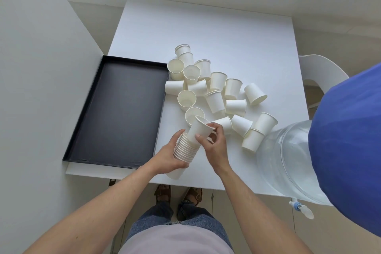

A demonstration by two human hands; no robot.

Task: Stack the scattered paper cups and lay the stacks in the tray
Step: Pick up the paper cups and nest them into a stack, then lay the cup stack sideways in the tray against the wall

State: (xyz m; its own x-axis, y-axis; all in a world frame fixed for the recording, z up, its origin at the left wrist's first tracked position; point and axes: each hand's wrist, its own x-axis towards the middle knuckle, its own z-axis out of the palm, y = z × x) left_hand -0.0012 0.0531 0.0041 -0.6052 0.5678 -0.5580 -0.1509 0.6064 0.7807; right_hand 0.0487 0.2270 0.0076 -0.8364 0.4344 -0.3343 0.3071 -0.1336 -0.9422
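My left hand (168,158) grips a tilted stack of white paper cups (185,148) near the table's front edge. My right hand (213,142) holds a single white cup (199,129) by its side and rim, its base pushed into the top of that stack. Several loose white cups (214,90) lie scattered across the middle of the table, some upright, some on their sides, a few nested in pairs. The black rectangular tray (99,151) lies to the left with nothing in it.
A clear water jug (286,161) with a blue-and-white tap (296,205) stands at the table's front right corner beside a large blue object (346,146). A white chair (321,68) sits to the right. The white table (206,24) meets a wall on the left.
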